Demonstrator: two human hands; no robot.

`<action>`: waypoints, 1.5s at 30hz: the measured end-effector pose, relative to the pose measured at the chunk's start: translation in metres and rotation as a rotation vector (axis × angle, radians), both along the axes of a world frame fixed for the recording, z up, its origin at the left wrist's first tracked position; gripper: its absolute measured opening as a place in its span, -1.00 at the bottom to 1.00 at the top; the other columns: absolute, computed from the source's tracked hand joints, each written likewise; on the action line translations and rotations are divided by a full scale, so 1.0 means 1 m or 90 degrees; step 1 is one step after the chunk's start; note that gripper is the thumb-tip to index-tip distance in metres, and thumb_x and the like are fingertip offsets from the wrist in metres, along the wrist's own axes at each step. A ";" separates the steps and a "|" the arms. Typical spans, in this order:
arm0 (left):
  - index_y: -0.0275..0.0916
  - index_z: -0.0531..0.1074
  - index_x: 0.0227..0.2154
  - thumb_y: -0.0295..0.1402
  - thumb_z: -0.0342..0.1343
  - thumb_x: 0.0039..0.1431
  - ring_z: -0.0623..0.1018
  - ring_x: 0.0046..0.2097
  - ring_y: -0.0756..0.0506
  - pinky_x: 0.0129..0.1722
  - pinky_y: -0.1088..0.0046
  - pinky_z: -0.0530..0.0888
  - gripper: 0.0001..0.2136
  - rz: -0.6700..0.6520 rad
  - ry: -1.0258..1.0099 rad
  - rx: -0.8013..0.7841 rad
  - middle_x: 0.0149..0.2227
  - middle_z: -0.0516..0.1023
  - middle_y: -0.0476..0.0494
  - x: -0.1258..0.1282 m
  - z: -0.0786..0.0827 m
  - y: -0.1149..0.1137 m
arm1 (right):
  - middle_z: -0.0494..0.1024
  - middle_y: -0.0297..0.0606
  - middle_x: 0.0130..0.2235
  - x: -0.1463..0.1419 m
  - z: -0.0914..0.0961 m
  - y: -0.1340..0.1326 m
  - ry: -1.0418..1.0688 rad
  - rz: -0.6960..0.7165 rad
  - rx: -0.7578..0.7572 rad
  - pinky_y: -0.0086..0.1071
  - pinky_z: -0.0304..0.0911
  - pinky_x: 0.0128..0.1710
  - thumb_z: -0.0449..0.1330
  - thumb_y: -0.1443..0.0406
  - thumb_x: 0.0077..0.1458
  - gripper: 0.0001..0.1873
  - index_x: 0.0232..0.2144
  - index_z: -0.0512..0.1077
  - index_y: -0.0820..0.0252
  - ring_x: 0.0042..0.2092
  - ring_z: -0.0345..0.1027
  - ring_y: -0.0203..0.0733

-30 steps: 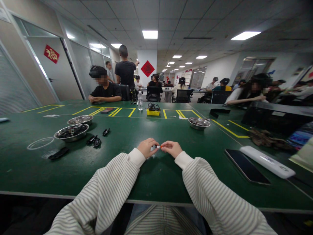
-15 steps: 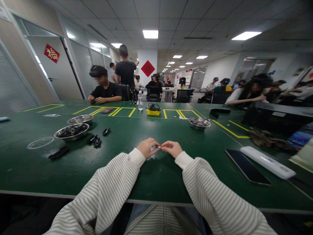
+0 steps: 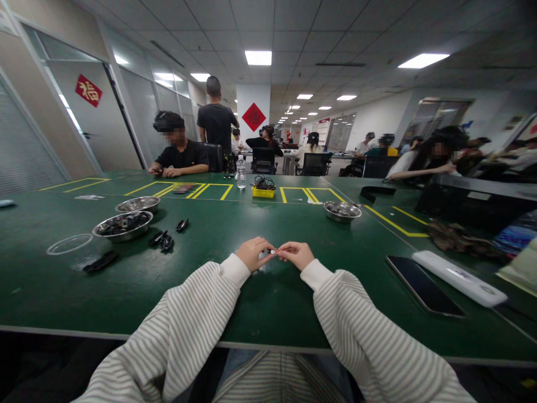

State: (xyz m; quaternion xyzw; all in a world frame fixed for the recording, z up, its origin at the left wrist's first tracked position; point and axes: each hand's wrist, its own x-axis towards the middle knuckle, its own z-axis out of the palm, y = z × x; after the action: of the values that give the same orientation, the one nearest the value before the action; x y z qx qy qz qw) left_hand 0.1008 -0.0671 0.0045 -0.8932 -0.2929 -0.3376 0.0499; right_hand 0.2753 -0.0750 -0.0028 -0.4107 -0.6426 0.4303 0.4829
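From afar I saw a phone (image 3: 423, 285) and white slab (image 3: 459, 278) right of my right grip (image 3: 297, 255); beyond it, leftward, stood a clear bottle (image 3: 240, 172) and yellow tray (image 3: 263, 193).

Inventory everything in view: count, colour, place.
small part: one, silver, front middle
bowls: three, silver, two left, one right
loose pieces: several, black, left
container: one, clear, left
bottle: one, clear, far middle
tray: one, yellow, far middle
cables: uncountable, black, in tray
phone: one, black, right
device: one, white, beside phone
co-workers: several, mixed clothing, background
table: one, green, beneath
left hand: one, white-cuffed, pinching part
right hand: one, white-cuffed, pinching part
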 end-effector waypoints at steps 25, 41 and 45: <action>-0.20 0.36 -0.39 -0.36 -0.09 0.01 0.36 -0.32 0.02 -0.33 0.54 0.30 -0.85 0.024 0.176 -0.101 -0.38 0.37 -0.06 -0.001 -0.006 0.009 | 0.48 -0.19 -0.53 0.005 -0.005 0.005 -0.189 -0.078 0.043 -0.48 0.23 -0.52 0.08 0.29 -0.20 -0.78 -0.47 0.42 0.33 -0.52 0.33 -0.31; -0.14 0.34 -0.37 -0.31 -0.10 0.01 0.35 -0.27 -0.01 -0.34 0.53 0.28 -0.84 0.189 0.217 -0.108 -0.35 0.38 -0.04 -0.021 -0.005 0.028 | 0.43 -0.26 -0.62 0.003 -0.002 0.002 -0.242 -0.077 0.058 -0.53 0.19 -0.60 0.06 0.29 -0.18 -0.78 -0.49 0.43 0.32 -0.63 0.24 -0.39; -0.13 0.36 -0.39 -0.31 -0.09 -0.02 0.35 -0.26 -0.03 -0.36 0.53 0.29 -0.84 0.347 0.170 -0.119 -0.35 0.38 -0.05 -0.059 -0.004 0.051 | 0.42 -0.28 -0.64 0.005 -0.004 0.003 -0.258 -0.081 0.067 -0.54 0.17 -0.62 0.06 0.28 -0.17 -0.78 -0.48 0.43 0.30 -0.62 0.25 -0.38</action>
State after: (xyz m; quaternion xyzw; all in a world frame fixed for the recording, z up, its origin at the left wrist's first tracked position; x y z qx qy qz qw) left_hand 0.0415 -0.0160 0.0001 -0.8189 -0.5421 -0.1632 0.0941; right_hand 0.2803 -0.0718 -0.0073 -0.5025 -0.7210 0.2737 0.3909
